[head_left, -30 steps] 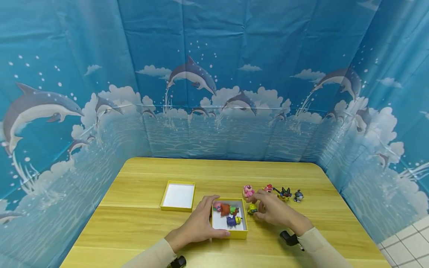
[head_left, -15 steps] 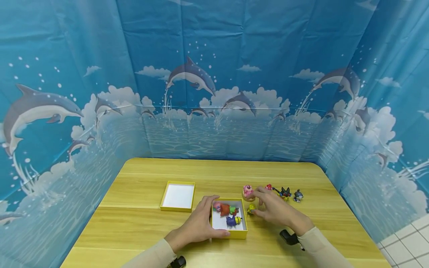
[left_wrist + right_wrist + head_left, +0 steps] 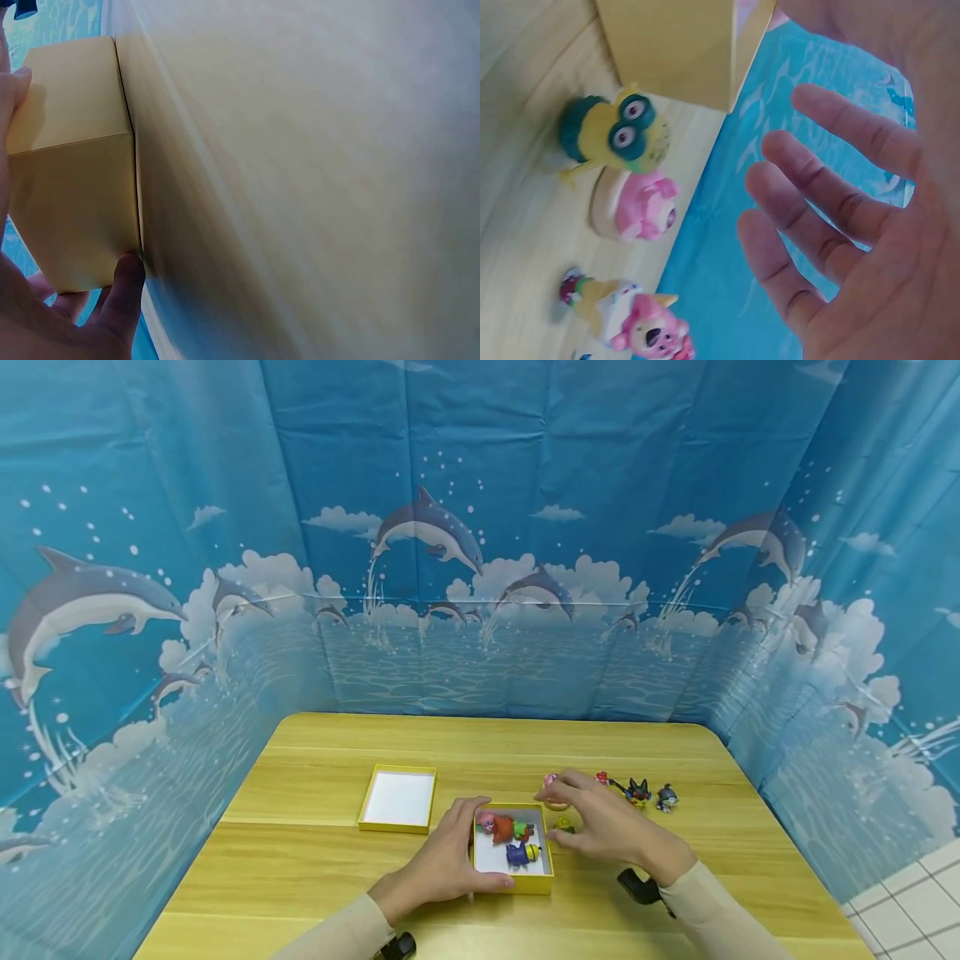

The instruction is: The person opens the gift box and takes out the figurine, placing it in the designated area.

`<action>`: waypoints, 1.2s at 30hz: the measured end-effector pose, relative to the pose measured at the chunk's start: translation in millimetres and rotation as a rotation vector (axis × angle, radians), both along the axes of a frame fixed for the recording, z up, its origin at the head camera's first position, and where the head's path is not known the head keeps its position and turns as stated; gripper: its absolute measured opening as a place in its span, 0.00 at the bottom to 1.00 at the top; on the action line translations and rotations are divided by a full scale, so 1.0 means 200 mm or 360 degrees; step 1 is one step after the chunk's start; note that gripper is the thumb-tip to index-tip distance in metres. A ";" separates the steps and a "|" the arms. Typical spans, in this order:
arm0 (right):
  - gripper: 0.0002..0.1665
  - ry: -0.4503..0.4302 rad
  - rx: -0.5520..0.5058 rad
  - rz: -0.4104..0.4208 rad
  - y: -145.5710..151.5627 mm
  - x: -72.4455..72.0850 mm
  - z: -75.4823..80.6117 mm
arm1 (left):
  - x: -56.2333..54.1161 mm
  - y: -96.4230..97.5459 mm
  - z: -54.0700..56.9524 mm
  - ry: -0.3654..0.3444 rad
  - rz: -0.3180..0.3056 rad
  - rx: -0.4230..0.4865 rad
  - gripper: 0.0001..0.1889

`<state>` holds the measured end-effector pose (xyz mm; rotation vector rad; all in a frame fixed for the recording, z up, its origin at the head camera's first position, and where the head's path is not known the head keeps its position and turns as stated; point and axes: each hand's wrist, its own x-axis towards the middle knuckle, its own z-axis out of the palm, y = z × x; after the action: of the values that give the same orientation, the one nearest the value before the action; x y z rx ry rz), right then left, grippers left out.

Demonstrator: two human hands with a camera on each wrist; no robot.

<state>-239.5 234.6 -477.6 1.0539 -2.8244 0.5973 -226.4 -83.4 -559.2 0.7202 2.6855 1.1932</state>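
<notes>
My left hand (image 3: 444, 858) grips the yellow box (image 3: 534, 886) on its left side, thumb at the front wall and fingers along the far side. Inside the box lie a pink-headed figurine in orange and green (image 3: 501, 828) and a purple-and-yellow figurine (image 3: 522, 854). Just right of the box, my right hand (image 3: 615, 827) hovers with spread, relaxed fingers and holds nothing. Below it a yellow minion figurine (image 3: 604, 133) with goggles stands upright on the table. Beside the minion is a pink bear figurine (image 3: 641, 206), mostly hidden by my hand in the head view.
Another pink bear figurine (image 3: 651, 331) stands farther right, then a black-eared figurine (image 3: 638, 792) and a grey figurine (image 3: 666, 798). A shallow yellow lid with a white inside (image 3: 397, 797) lies left of the box. A dolphin-print curtain (image 3: 480, 677) surrounds the wooden table (image 3: 300, 860).
My right hand's fingers have spread and moved up and left from the minion, covering more of the pink bear. My left hand and the box have stayed in place.
</notes>
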 end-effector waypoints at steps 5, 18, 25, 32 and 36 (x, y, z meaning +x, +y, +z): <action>0.28 0.0005 0.0066 0.0083 -0.05 0.00 0.03 | 0.00 0.00 0.00 0.0009 -0.0003 -0.0001 0.69; 0.35 0.0011 0.0398 0.0296 -0.21 -0.03 0.09 | 0.00 -0.01 -0.01 0.0020 -0.0016 -0.0005 0.68; 0.30 -0.0031 0.0521 0.0414 -0.30 -0.06 0.11 | 0.00 -0.01 -0.01 0.0026 -0.0015 -0.0002 0.68; 0.28 -0.0214 0.0608 0.0409 -0.34 -0.09 0.08 | 0.00 0.00 -0.01 0.0045 -0.0014 -0.0007 0.68; 0.29 -0.0262 0.0624 0.0424 -0.36 -0.11 0.06 | 0.00 0.00 -0.01 0.0056 -0.0014 -0.0005 0.67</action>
<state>-261.7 163.0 -465.5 1.5274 -3.0452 0.1454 -227.1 -84.1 -560.9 0.7590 2.7088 1.1852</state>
